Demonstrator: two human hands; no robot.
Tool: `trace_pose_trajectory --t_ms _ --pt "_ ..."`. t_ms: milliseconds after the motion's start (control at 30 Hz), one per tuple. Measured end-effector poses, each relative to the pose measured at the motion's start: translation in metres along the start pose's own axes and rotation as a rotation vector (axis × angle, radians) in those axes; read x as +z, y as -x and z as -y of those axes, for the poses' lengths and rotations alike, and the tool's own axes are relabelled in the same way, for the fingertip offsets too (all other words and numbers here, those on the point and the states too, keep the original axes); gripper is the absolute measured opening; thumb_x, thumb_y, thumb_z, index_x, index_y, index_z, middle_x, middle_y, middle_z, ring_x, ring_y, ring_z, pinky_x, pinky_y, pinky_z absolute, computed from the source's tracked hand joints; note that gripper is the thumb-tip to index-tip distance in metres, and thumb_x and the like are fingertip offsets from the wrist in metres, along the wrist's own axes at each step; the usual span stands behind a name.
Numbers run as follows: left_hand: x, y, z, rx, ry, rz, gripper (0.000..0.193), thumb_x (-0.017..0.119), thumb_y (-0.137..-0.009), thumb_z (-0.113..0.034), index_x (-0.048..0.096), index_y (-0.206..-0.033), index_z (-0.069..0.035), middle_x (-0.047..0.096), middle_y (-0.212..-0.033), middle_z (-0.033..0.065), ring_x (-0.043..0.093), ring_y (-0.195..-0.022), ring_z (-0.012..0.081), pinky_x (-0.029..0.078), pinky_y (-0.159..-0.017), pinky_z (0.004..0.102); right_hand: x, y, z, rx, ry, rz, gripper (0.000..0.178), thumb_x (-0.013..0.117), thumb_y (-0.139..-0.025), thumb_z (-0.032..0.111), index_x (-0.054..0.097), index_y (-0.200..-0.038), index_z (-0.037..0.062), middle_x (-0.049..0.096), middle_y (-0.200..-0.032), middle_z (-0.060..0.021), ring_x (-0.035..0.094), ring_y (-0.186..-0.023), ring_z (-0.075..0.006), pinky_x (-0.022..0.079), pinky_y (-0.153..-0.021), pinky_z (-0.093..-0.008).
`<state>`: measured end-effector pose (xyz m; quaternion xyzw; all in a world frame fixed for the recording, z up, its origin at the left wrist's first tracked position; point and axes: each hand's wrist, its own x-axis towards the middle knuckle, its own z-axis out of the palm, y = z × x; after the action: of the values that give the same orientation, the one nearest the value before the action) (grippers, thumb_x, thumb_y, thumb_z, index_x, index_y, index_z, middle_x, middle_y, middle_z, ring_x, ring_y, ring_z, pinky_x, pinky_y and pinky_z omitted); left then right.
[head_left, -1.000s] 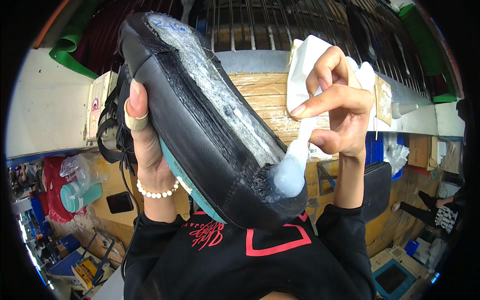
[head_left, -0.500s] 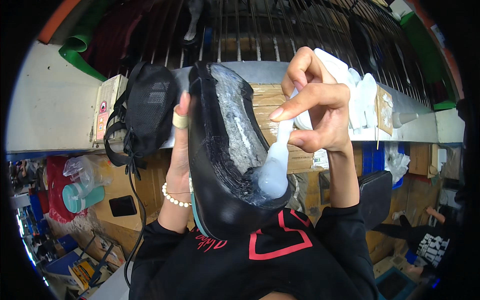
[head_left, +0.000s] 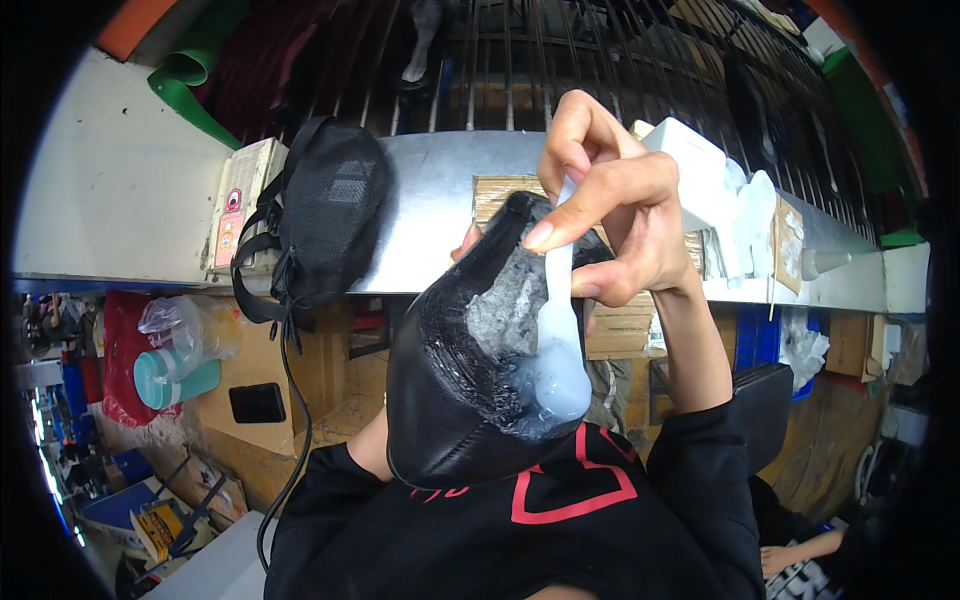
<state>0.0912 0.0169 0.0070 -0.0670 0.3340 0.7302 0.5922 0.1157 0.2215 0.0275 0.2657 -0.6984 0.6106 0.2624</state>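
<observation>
A glossy black shoe upper, stretched over a form, is held in front of my chest with its rough grey underside up and the toe toward me. My left hand supports it from behind; only a fingertip shows past its edge, and the other fingers are hidden. My right hand pinches the slim stem of a milky-white applicator between thumb and fingers. The applicator's wide, rounded end rests on the toe edge of the underside, where the surface looks wet.
On the metal ledge lie a black mesh bag, a printed carton, cardboard and white plastic pieces. Metal bars run beyond. Below left are a phone and a turquoise container. Another person's arm shows lower right.
The shoe upper has turned and tipped so its toe faces me more, hiding most of my left hand. The applicator has moved slightly down along the toe edge.
</observation>
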Motion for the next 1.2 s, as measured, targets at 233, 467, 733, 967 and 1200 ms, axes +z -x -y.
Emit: trace_pose_trajectory --t_ms 233,467,733,967,1200 --pt "-0.001 0.009 0.013 -0.072 0.187 0.195 0.056 0.044 -0.107 -0.043 0.045 -0.132 0.007 0.064 -0.108 0.0184 0.068 -0.094 0.0247 0.056 -0.078 0.0318 0.005 -0.007 -0.01 0.033 -0.094 0.074 0.033 0.093 -0.057 0.015 0.082 -0.088 0.0103 0.046 -0.087 0.0003 0.047 -0.085 -0.0134 0.04 -0.071 -0.0281" --pt "-0.016 -0.002 0.027 -0.311 0.524 0.488 0.06 0.042 -0.107 -0.042 0.038 -0.131 0.012 0.061 -0.103 0.026 0.069 -0.087 0.0322 0.056 -0.069 0.036 0.0 -0.009 -0.014 0.039 -0.106 0.143 0.031 0.093 -0.059 0.016 0.082 -0.087 0.0107 0.047 -0.087 -0.0001 0.047 -0.084 -0.0136 0.038 -0.071 -0.0287" --pt "-0.023 -0.019 0.069 -1.03 1.064 0.855 0.066 0.04 -0.106 -0.042 0.031 -0.13 0.019 0.059 -0.097 0.0346 0.07 -0.08 0.0408 0.055 -0.058 0.0409 -0.007 -0.006 -0.021 0.065 -0.078 0.2 0.029 0.094 -0.062 0.017 0.082 -0.088 0.0103 0.05 -0.087 0.0006 0.049 -0.085 -0.0127 0.039 -0.073 -0.0283" --pt "-0.03 -0.022 0.116 -1.097 1.375 1.051 0.06 0.042 -0.105 -0.031 0.026 -0.13 0.021 0.057 -0.091 0.043 0.069 -0.064 0.0428 0.052 -0.044 0.0402 -0.017 -0.001 -0.019 0.081 -0.015 0.241 0.03 0.094 -0.062 0.02 0.082 -0.087 0.0097 0.05 -0.087 0.0004 0.049 -0.086 -0.0129 0.041 -0.075 -0.0297" --pt "-0.033 -0.034 0.095 -0.919 1.305 1.038 0.073 0.057 -0.091 -0.034 0.029 -0.139 0.012 0.052 -0.113 0.0406 0.059 -0.079 0.04 0.045 -0.06 0.0441 -0.039 0.025 -0.004 0.178 0.126 0.191 0.031 0.094 -0.06 0.022 0.082 -0.087 0.0098 0.047 -0.09 -0.0003 0.049 -0.088 -0.0147 0.041 -0.077 -0.031"
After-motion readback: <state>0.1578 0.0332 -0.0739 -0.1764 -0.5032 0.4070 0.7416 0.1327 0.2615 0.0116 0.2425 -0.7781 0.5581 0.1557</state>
